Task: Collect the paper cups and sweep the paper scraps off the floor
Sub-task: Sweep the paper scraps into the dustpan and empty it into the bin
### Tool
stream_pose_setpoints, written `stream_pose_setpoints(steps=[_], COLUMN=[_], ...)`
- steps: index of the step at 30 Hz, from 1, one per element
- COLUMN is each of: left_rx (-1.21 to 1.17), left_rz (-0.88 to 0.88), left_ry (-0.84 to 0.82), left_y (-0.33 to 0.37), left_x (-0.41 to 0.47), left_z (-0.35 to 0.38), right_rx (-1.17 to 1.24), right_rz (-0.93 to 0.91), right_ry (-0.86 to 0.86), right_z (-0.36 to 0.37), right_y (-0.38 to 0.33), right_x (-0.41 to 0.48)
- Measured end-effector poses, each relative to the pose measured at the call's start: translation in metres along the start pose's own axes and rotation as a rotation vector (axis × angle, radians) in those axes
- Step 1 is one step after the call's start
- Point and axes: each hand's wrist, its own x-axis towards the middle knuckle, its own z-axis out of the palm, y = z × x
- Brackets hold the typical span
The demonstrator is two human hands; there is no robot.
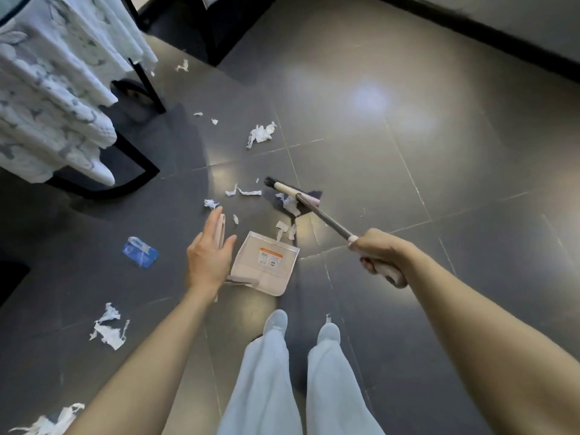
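Head view, tiled floor, paper scraps, broom

No wording can be read. A white sticker with an orange band is borne by the pale pink plastic dustpan, its print too small to be made out. White marks on the flat blue packet are blurred.

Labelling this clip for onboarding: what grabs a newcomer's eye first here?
The right hand grips a broom at centre, its bristles on torn paper just ahead of a pale dustpan by the feet. Beside the dustpan, the left hand is spread open at its upright handle. White paper scraps litter the dark tiled floor, with a blue packet at left.
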Motion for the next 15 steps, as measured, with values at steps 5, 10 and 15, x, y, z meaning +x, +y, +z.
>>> stream_pose_setpoints(steps=[5,10,15], left_rx=[0.01,0.032,0.028], left_rz=[0.009,0.01,0.004], left_ry=[-0.016,-0.014,-0.026], left_y=[0.003,0.001,0.002], left_x=[0.0,-0.002,0.001], left_z=[0.001,-0.001,0.0], right_rx=[0.096,0.099,0.906], right_rz=[-0.043,-0.029,0.022], right_ry=[0.031,0.063,-0.298], right_z=[-0.025,-0.017,0.009], right_y=[0.009,0.005,-0.018], right_x=[-0.002,-0.016,-0.023])
